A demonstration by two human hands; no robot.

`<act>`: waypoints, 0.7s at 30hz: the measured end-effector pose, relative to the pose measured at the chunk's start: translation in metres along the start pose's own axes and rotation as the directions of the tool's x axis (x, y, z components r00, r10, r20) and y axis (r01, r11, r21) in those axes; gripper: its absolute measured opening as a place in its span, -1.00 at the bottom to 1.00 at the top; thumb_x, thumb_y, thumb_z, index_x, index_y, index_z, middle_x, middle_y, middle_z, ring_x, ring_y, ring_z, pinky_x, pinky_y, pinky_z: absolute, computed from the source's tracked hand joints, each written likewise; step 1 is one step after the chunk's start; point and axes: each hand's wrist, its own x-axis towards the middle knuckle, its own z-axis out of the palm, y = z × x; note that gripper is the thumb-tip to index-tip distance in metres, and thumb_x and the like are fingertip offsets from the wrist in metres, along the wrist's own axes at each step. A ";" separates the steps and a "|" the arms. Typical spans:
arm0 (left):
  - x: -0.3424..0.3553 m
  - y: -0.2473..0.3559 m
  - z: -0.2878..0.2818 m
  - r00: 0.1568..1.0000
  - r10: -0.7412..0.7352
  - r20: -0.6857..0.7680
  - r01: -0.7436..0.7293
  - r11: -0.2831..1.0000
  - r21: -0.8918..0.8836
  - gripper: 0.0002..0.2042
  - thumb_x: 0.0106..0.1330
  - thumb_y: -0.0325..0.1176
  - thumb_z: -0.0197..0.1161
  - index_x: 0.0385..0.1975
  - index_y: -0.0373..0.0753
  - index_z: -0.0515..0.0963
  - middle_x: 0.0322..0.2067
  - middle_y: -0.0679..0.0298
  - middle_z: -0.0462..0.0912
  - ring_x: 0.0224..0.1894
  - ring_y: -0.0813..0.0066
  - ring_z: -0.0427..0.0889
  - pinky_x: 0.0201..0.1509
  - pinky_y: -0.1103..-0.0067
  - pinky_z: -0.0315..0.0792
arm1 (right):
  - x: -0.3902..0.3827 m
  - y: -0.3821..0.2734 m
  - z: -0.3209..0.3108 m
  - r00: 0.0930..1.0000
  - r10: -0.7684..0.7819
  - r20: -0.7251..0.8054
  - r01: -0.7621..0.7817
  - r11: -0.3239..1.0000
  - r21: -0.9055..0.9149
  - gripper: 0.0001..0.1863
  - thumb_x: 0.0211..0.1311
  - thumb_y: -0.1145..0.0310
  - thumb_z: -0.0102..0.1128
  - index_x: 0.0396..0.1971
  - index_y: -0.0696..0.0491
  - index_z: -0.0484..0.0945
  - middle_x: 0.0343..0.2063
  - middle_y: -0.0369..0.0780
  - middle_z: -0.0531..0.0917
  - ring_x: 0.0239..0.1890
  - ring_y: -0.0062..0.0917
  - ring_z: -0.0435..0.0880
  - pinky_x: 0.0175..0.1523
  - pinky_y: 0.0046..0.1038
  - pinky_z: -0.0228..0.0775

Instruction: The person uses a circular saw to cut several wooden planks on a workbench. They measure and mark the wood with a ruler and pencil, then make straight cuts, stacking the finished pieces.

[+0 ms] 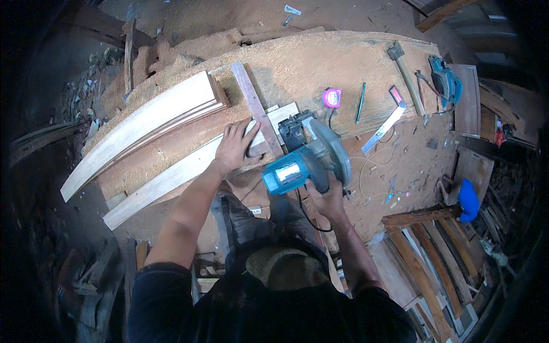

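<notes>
My right hand (328, 199) is wrapped round the rear handle of a teal circular saw (289, 171). The saw's base plate (293, 130) sits over the right end of a long pale board (171, 169), close against a straight wooden guide strip (256, 108) lying across that board. My left hand (233, 144) rests on the board just left of the strip, fingers spread and pressing down. Beside its thumb is a brown wood block (261, 150) touching the strip. The saw blade and any cut line are hidden under the saw.
Pale planks (143, 123) lie stacked at the left of the dusty bench (274, 63). Rightward lie a pink tape measure (331, 98), a teal pen (361, 103), a try square (384, 129), a hammer (408, 80) and a teal electric planer (446, 83). Timber pieces (423, 268) stand lower right.
</notes>
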 end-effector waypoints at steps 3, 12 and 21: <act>0.000 -0.001 0.001 1.000 -0.009 -0.008 0.009 1.000 0.000 0.06 -0.04 0.13 0.50 0.52 -0.09 0.15 0.38 -0.03 0.23 0.39 -0.06 0.23 0.52 0.06 0.05 | -0.002 -0.010 0.007 0.994 -0.012 0.106 0.009 1.000 0.028 -0.73 0.28 0.48 0.33 -0.06 0.23 0.59 -0.23 -0.20 0.75 -0.16 -0.63 0.67 -0.02 -0.47 0.52; -0.001 -0.003 0.000 1.000 0.002 -0.029 -0.003 1.000 -0.027 0.05 -0.06 0.10 0.51 0.48 -0.16 0.18 0.39 -0.04 0.22 0.39 -0.07 0.22 0.52 0.04 0.06 | 0.002 -0.018 0.017 0.993 -0.008 0.121 0.008 1.000 0.009 -0.59 0.25 0.33 0.37 -0.01 0.28 0.57 -0.20 -0.04 0.76 -0.14 -0.42 0.75 0.02 -0.32 0.56; -0.001 -0.005 0.004 0.999 -0.004 -0.036 0.002 0.998 -0.061 0.06 -0.11 0.06 0.53 0.44 -0.25 0.20 0.38 -0.06 0.22 0.40 -0.08 0.20 0.54 0.06 0.03 | 0.010 -0.029 0.020 0.983 0.090 0.159 -0.101 0.993 0.060 -0.57 0.25 0.35 0.36 0.03 0.28 0.56 -0.14 -0.07 0.76 -0.06 -0.42 0.73 0.10 -0.33 0.52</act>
